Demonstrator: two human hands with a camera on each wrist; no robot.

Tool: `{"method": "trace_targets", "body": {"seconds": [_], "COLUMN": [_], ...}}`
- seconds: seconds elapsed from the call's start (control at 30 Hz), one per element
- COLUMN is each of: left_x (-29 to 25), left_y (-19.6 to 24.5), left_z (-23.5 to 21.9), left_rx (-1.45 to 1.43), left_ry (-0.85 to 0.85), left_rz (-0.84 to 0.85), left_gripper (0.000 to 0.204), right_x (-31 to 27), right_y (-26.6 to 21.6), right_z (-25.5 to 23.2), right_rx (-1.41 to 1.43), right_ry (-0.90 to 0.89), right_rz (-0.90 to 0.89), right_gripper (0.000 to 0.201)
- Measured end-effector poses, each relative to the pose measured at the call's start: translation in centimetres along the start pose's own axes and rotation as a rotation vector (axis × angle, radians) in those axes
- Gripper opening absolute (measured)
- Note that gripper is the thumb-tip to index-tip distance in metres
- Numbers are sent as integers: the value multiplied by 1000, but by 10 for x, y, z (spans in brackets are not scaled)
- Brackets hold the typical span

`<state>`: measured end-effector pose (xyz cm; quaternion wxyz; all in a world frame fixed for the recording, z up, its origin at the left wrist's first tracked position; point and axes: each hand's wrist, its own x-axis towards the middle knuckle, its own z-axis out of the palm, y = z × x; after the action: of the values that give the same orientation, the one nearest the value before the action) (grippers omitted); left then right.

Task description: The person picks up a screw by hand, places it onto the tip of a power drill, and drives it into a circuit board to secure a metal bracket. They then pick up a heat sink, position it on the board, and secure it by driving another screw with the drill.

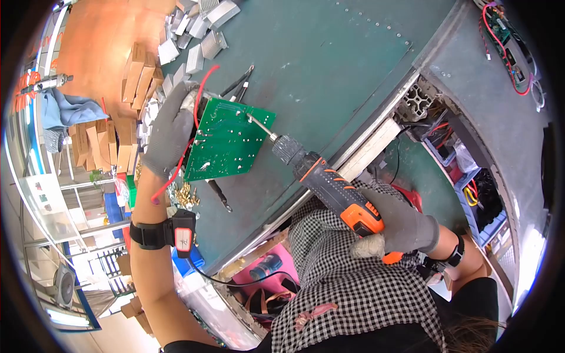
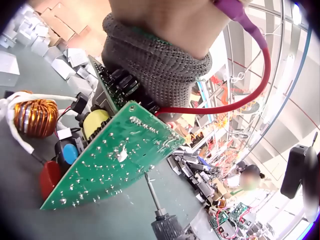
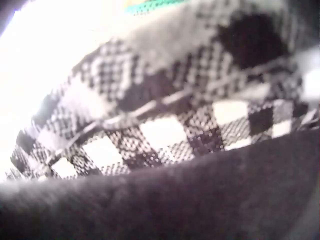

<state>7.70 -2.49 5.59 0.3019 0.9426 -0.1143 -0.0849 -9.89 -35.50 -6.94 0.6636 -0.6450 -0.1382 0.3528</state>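
Note:
In the head view my gloved left hand (image 1: 168, 135) grips a green circuit board (image 1: 226, 144) at its left edge, tilted up above the bench. The solder side faces the drill, and a red wire (image 1: 203, 88) sticks out past the hand. My gloved right hand (image 1: 409, 223) grips an orange and black cordless drill (image 1: 332, 188) by its handle. Its long bit (image 1: 262, 125) points at the board, the tip right at the solder side near the upper edge. The left wrist view shows a copper coil (image 2: 36, 119) and a yellow component (image 2: 96, 121) behind the board.
Metal heat sinks (image 1: 212, 44) and cardboard pieces (image 1: 138, 70) lie at the far left of the green bench (image 1: 329, 70). Brass fittings (image 1: 185, 195) sit near the left forearm. A checked apron (image 3: 160, 135) fills much of the right wrist view. Another wired board (image 1: 509, 47) lies at the upper right.

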Motion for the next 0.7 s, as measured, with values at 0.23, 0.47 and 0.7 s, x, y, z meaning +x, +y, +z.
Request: {"method": "trace_targets", "body": {"seconds": [0.23,0.47,0.7], "left_x": [4,11,-15], "left_y": [17,11,56], "left_z": [-12,-37,-16], "left_rx": [119,192,331], "left_ry": [-179,-523,-240], "left_rz": [-112,139,-143], "left_gripper": [34,92,94], "right_x": [12,107,148], "right_y": [-51,-103,-118], "right_z": [-18,-21,-13], "right_rx": [265,375,333], "right_ry": [79,208,229], "right_rz": [54,-391,-414], "right_gripper": [74,72,70]}}
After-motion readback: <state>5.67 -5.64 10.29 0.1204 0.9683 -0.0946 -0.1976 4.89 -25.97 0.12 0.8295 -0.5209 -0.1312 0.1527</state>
